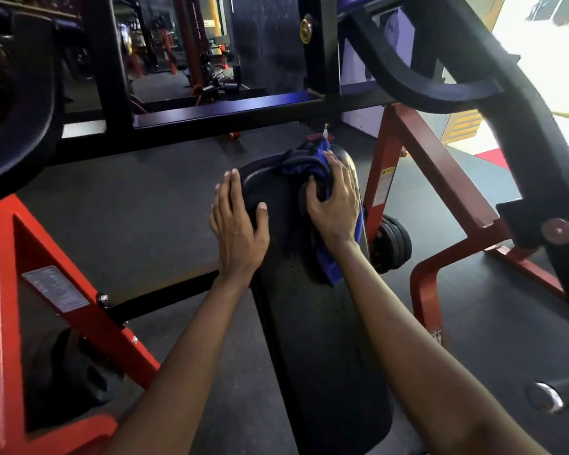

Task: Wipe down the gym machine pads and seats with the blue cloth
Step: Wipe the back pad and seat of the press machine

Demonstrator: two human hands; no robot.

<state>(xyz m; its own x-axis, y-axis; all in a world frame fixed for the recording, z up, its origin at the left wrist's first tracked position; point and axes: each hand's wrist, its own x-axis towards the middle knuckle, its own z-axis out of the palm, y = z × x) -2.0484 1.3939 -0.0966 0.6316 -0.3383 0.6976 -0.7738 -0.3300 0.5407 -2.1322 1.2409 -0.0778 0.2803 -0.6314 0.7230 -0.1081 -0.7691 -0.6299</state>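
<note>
Your right hand [334, 205] grips the bunched blue cloth [329, 259] at the far end of the pad [316, 339], left hand [239, 221] resting straight-fingered on its edge; bunched so, the cloth may skip patches or slide off

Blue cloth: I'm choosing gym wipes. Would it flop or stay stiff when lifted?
Probably floppy: the blue cloth bunches in folds under the right hand and drapes over the pad edge. Likely light: one hand gathers it.

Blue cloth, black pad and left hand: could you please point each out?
blue cloth [331, 269], head view, on its hanging tail
black pad [326, 339], head view, bare middle of top
left hand [239, 224], head view, back of hand
</note>
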